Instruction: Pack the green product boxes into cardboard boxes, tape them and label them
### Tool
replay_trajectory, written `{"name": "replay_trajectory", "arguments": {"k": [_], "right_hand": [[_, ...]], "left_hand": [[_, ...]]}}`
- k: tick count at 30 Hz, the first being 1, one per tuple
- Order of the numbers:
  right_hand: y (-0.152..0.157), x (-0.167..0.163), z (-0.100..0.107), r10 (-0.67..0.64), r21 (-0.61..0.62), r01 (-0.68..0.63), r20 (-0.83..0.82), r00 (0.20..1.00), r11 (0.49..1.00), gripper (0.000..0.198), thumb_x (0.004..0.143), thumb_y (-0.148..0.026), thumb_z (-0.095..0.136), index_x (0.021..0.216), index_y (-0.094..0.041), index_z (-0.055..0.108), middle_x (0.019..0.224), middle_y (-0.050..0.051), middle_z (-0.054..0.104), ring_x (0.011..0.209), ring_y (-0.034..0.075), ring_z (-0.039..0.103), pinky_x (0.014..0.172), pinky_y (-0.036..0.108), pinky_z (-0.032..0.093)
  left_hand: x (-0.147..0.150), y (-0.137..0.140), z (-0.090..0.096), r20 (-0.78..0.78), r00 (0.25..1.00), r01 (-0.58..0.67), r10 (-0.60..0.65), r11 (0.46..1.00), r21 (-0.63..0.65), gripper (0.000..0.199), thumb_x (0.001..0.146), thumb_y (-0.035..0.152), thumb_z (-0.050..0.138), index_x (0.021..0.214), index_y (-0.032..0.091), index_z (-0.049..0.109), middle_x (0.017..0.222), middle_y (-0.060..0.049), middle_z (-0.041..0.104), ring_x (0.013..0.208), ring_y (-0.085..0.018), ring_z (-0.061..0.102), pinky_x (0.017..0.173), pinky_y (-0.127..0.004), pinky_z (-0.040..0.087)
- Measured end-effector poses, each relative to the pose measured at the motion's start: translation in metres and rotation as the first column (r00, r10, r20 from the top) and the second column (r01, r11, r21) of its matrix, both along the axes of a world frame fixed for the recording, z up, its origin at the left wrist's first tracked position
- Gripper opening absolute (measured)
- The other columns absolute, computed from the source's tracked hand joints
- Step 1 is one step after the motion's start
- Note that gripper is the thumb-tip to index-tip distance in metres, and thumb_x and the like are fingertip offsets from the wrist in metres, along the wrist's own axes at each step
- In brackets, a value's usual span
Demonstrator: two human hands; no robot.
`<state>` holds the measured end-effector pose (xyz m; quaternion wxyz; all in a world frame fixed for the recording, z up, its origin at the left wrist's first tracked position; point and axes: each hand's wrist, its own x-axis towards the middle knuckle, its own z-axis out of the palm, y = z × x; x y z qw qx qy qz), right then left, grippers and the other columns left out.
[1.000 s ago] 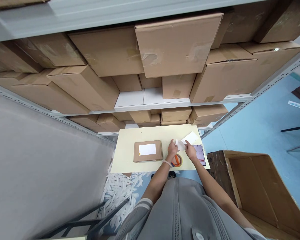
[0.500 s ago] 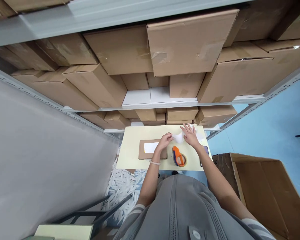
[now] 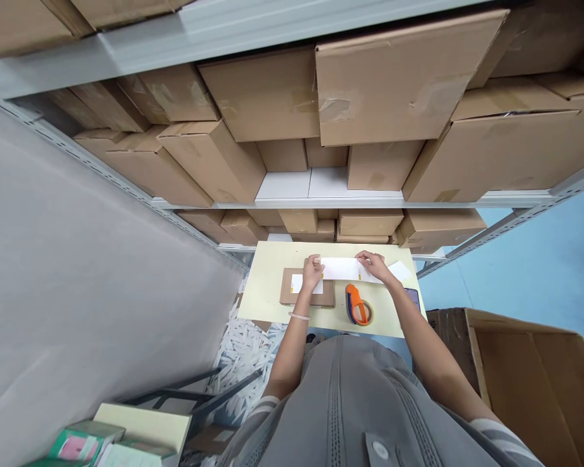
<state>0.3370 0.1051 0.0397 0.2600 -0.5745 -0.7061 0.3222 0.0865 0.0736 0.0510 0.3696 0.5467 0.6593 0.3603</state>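
A white label strip point(image 3: 340, 268) with small yellow marks is stretched between my two hands above the pale table point(image 3: 267, 263). My left hand point(image 3: 313, 272) pinches its left end, over the right part of a flat cardboard box point(image 3: 286, 293). My right hand point(image 3: 372, 264) has its fingers closed on the strip farther right, and more of the strip runs on under that hand. On the box's top lies a white label point(image 3: 296, 283), partly hidden by my left wrist. An orange and blue tape dispenser point(image 3: 356, 303) with a tape roll lies between my forearms.
A phone point(image 3: 412, 297) and a piece of white paper point(image 3: 399, 270) lie at the table's right side. Shelves packed with cardboard boxes point(image 3: 370, 84) rise behind. A large open carton point(image 3: 525, 376) stands at right. Paper strips point(image 3: 243, 357) cover the floor at left, near a grey wall.
The label strip, curled before, is now pulled flat between my hands. My right hand has gone from spread fingers to a pinch. The camera view has shifted a little left.
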Motion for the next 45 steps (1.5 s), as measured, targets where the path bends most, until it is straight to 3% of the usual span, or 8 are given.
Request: {"name": "replay_trajectory", "arguments": {"k": [3, 7, 12, 19, 28, 31, 37, 45], "right_hand": [[-0.001, -0.004, 0.0, 0.009, 0.03, -0.01, 0.036, 0.999, 1.0, 0.026, 0.09, -0.032, 0.045, 0.089, -0.023, 0.069, 0.095, 0.005, 0.075, 0.098, 0.024, 0.065, 0.108, 0.052, 0.027], [-0.004, -0.008, 0.001, 0.051, 0.079, -0.057, 0.078, 0.996, 0.995, 0.025, 0.091, -0.033, 0.047, 0.092, -0.026, 0.07, 0.1, 0.004, 0.076, 0.101, 0.024, 0.064, 0.108, 0.05, 0.026], [-0.009, 0.001, 0.003, 0.039, 0.086, -0.047, 0.093, 0.995, 0.995, 0.025, 0.092, -0.035, 0.048, 0.093, -0.027, 0.071, 0.101, 0.004, 0.076, 0.103, 0.025, 0.063, 0.109, 0.051, 0.024], [-0.015, 0.018, -0.007, -0.027, 0.091, 0.019, 0.084, 0.996, 0.996, 0.027, 0.092, -0.036, 0.048, 0.087, -0.026, 0.072, 0.099, 0.005, 0.075, 0.101, 0.024, 0.063, 0.109, 0.051, 0.025], [0.001, 0.048, -0.023, -0.264, 0.074, 0.262, 0.027, 0.964, 0.962, 0.031, 0.086, -0.033, 0.043, 0.084, -0.022, 0.072, 0.098, 0.008, 0.074, 0.088, 0.024, 0.066, 0.085, 0.037, 0.048], [0.006, 0.053, -0.018, -0.258, 0.097, 0.255, 0.019, 0.966, 0.962, 0.03, 0.087, -0.032, 0.044, 0.088, -0.022, 0.072, 0.101, 0.008, 0.074, 0.096, 0.025, 0.065, 0.099, 0.044, 0.043], [0.004, 0.02, 0.012, -0.278, 0.161, 0.305, -0.17, 0.946, 0.939, 0.037, 0.085, -0.038, 0.055, 0.114, -0.019, 0.068, 0.123, 0.015, 0.068, 0.118, 0.03, 0.058, 0.108, 0.05, 0.038], [-0.028, -0.055, 0.068, -0.154, -0.169, 0.052, -0.678, 0.719, 0.984, 0.045, 0.079, -0.06, 0.066, 0.105, -0.023, 0.068, 0.093, 0.005, 0.074, 0.087, 0.021, 0.069, 0.089, 0.039, 0.052]], "left_hand": [[0.015, 0.002, 0.01, -0.262, 0.965, 0.039, -0.008, 0.993, 0.112, 0.059, 0.078, 0.02, 0.072, 0.134, 0.022, 0.051, 0.139, -0.014, 0.048, 0.135, -0.029, 0.043, 0.116, -0.049, 0.028], [0.047, 0.008, 0.022, -0.406, 0.842, 0.426, -0.355, 0.899, 0.098, 0.043, 0.081, 0.026, 0.073, 0.122, 0.031, 0.061, 0.143, -0.007, 0.052, 0.146, -0.03, 0.03, 0.122, -0.056, -0.001], [0.075, 0.015, 0.023, -0.411, 0.763, 0.547, -0.5, 0.837, -0.003, 0.011, 0.087, 0.025, 0.066, 0.097, 0.026, 0.07, 0.109, -0.007, 0.07, 0.117, -0.026, 0.06, 0.123, -0.052, 0.007], [0.086, 0.016, 0.021, -0.483, 0.737, 0.533, -0.472, 0.846, -0.014, 0.013, 0.091, 0.021, 0.059, 0.089, 0.025, 0.071, 0.098, -0.003, 0.071, 0.098, -0.022, 0.066, 0.123, -0.051, 0.0], [0.073, 0.011, 0.018, -0.43, 0.859, 0.345, -0.277, 0.934, 0.089, 0.022, 0.093, 0.017, 0.05, 0.083, 0.026, 0.068, 0.097, 0.0, 0.071, 0.092, -0.019, 0.065, 0.124, -0.047, 0.006], [0.062, 0.012, 0.022, -0.385, 0.904, 0.245, -0.189, 0.964, 0.101, 0.015, 0.093, 0.023, 0.055, 0.088, 0.024, 0.069, 0.102, -0.005, 0.071, 0.096, -0.021, 0.064, 0.119, -0.044, 0.021], [0.053, 0.015, 0.031, -0.045, 0.999, 0.027, -0.025, 0.999, 0.039, 0.015, 0.088, 0.034, 0.061, 0.085, 0.021, 0.067, 0.087, -0.004, 0.071, 0.082, -0.02, 0.062, 0.079, -0.03, 0.046], [0.032, 0.001, 0.072, 0.402, 0.911, -0.167, 0.086, 0.971, 0.17, 0.033, 0.08, 0.048, 0.065, 0.071, 0.018, 0.056, 0.07, 0.002, 0.058, 0.069, -0.013, 0.053, 0.069, -0.024, 0.043]]}}
